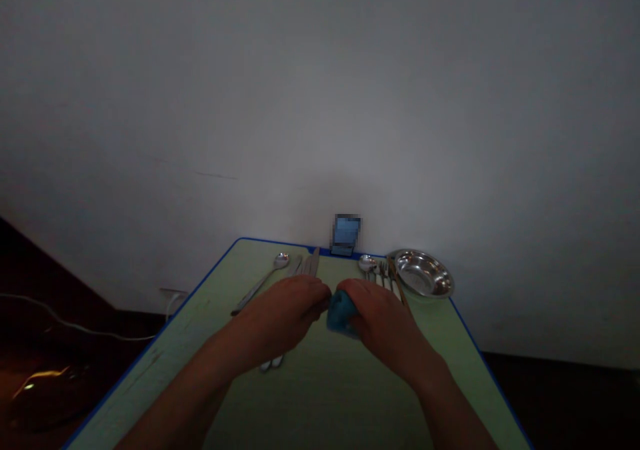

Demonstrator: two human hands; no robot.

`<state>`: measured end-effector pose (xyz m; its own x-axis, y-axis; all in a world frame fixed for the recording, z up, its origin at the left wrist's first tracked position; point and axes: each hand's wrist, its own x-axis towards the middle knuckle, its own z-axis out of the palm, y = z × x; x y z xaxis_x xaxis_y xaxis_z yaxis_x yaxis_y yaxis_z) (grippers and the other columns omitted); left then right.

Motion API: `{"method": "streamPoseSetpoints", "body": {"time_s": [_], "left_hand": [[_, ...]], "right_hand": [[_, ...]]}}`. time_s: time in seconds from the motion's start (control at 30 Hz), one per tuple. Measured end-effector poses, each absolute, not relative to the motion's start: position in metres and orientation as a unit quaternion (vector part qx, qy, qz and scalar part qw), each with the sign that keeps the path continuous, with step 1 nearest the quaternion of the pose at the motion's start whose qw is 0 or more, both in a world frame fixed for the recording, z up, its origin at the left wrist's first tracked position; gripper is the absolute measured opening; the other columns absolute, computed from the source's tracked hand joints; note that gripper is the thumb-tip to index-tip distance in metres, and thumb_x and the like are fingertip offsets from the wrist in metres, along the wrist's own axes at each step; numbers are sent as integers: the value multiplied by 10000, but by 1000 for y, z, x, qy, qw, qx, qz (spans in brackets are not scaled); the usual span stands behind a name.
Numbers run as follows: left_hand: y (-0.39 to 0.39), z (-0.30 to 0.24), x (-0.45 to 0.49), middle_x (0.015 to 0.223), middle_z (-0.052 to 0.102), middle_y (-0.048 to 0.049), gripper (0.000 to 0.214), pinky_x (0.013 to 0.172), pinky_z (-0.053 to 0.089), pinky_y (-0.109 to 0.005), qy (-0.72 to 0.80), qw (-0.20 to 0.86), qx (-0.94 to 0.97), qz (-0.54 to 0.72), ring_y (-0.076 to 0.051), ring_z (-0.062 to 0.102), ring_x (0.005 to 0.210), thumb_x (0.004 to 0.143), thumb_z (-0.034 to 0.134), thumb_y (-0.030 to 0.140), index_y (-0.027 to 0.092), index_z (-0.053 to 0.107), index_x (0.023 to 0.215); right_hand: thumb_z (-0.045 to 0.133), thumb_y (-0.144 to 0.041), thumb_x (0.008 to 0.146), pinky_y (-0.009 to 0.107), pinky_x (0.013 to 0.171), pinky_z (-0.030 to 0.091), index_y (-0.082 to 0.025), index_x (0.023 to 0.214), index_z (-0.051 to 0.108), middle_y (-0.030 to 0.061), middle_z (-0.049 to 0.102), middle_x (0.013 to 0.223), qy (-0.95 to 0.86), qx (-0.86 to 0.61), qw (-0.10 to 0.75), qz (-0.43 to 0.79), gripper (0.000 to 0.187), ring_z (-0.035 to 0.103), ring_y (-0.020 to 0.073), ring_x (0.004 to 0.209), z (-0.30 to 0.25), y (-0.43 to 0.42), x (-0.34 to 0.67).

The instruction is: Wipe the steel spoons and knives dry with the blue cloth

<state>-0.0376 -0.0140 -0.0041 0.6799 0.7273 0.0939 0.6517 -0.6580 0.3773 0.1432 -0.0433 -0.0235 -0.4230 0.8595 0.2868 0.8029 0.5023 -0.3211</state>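
The left hand and the right hand are both bare. Each shows its broad back, with the knuckles as a low rounded ridge, and the fingers are too dim and blurred to tell apart. Behind them the left forearm and the right forearm are uncovered too, with skin showing from the wrist back as far as the view reaches, each thick at the near end and narrowing toward the wrist. In the low light, finer detail such as nails or marks cannot be made out.
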Motion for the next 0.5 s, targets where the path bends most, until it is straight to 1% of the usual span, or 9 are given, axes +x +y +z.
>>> {"method": "streamPoseSetpoints", "body": {"time_s": [0.13,0.33,0.4,0.5], "left_hand": [[-15,-2,-33,670,552,7,217,620,362,-240,380,215,881,181,-132,515,661,855,402,187,169,521,675],[-18,-7,-20,628,540,31,227,606,357,-218,385,317,830,249,-107,513,624,862,412,210,165,518,667],[-19,-9,-18,625,542,33,230,604,362,-213,383,339,818,265,-104,518,620,862,416,220,165,522,665],[-20,-10,-19,627,552,32,231,601,363,-212,386,337,814,274,-104,527,623,857,424,225,164,526,659]], "right_hand": [[396,-75,808,302,720,392,-193,919,493,43,609,885,-819,-474,304,108,189,554,182,834,-23,-42,149],[391,-183,853,286,664,398,-206,942,475,29,590,831,-770,-472,417,101,124,550,167,745,-27,-41,155],[390,-205,866,279,654,398,-212,947,471,24,589,822,-753,-478,443,88,115,553,162,733,-28,-41,154],[399,-240,881,271,618,391,-220,932,466,10,578,780,-740,-492,452,79,86,543,154,685,-29,-41,152]]}}
